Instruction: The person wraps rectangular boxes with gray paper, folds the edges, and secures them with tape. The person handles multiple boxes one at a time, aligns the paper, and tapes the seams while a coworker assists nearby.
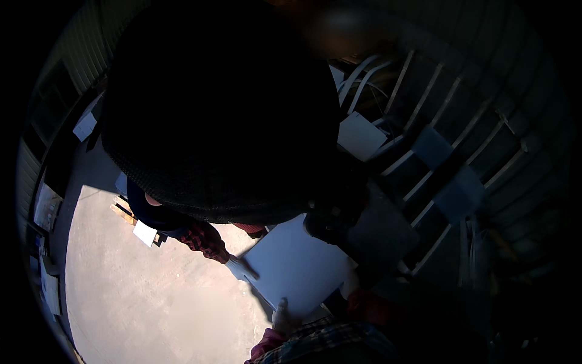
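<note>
A flat white panel (297,261) is held out in front of me. My left hand (282,316) is closed on its near left edge, thumb on top. At the right edge sits my right hand (350,284), dim in shadow and gripping the panel; its fingers hardly show. Another person's hand (241,267), below a red checked sleeve (205,241), lies at the panel's left edge. That person's dark knitted cap (224,121) fills much of the upper view and hides what is behind it.
Sunlit concrete floor (145,285) lies to the left, with a white piece (145,233) beside wooden slats (123,210). On the right, in shade, a slatted rack (433,176) stands near a pale panel (362,135). Further boards (50,288) line the far left.
</note>
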The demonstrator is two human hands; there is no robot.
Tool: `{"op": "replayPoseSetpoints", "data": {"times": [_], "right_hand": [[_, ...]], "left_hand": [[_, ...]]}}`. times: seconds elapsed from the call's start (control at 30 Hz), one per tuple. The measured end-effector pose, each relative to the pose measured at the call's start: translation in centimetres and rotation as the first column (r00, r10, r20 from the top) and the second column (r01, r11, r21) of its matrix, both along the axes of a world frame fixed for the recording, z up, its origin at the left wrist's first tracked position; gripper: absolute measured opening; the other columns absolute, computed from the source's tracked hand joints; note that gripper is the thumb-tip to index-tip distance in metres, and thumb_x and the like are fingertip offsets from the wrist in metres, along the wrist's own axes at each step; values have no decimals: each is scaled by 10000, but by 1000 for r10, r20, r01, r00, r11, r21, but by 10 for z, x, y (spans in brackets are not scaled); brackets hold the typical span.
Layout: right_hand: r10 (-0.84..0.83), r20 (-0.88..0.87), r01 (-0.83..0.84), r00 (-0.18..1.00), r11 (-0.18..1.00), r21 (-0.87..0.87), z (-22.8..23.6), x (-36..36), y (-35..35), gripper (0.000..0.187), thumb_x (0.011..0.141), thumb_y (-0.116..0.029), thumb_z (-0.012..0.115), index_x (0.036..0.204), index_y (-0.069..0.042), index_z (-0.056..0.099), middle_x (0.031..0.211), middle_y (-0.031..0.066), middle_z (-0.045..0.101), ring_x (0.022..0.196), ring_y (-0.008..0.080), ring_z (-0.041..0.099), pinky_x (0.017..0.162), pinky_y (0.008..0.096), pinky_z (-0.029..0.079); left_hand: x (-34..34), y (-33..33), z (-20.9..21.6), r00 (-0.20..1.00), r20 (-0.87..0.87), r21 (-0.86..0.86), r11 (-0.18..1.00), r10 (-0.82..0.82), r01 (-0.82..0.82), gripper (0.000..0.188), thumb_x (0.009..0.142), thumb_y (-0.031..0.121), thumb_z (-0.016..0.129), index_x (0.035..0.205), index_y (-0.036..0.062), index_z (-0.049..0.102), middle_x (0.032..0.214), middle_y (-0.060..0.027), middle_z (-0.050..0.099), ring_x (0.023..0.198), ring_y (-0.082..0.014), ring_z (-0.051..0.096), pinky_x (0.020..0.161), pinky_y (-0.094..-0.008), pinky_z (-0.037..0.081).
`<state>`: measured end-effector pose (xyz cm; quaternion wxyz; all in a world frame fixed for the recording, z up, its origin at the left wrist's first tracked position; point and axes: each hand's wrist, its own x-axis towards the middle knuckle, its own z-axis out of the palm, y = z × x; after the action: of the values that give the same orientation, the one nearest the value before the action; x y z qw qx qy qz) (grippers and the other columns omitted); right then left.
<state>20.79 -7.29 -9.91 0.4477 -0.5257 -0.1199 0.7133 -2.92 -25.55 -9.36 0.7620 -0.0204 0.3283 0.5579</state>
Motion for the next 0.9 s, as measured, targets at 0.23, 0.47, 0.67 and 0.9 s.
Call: {"op": "replayPoseSetpoints", "data": {"times": [0.23,0.47,0.67,0.9], "right_hand": [[131,578,-356,806,887,294,31,-29,-23,732,1027,-541,598,1566,-83,410,1500,107,522,1344,258,522,1097,386,431],[100,707,-343,700,915,210,59,-78,-53,854,882,-259,776,1591,-46,348,1513,231,510,1398,378,495,1164,429,401],[106,741,-491,663,808,324,-61,-131,-14,848,872,-238,784,1557,-55,319,1460,218,507,1332,360,507,1122,424,416],[189,506,-371,842,883,288,-182,-215,86,1178,787,-173,871,1641,-67,66,1596,223,322,1457,368,366,1205,426,331]], "left_hand": [[-43,-9,-20,991,133,3,1000,17,-17,890,1007,643,544,1632,82,249,1603,-201,409,1434,-400,453,1175,-545,406],[-102,-9,5,987,-155,41,999,41,-35,772,1008,460,650,1547,-15,366,1438,-234,559,1274,-425,588,1068,-562,498],[-182,19,35,927,-376,-181,981,-3,-71,912,833,529,824,1500,24,462,1255,-239,694,1078,-407,709,904,-474,587],[-299,143,67,581,-790,-61,968,-196,244,1082,689,616,893,1503,43,470,1210,-199,728,1123,-367,715,951,-424,577]]}}
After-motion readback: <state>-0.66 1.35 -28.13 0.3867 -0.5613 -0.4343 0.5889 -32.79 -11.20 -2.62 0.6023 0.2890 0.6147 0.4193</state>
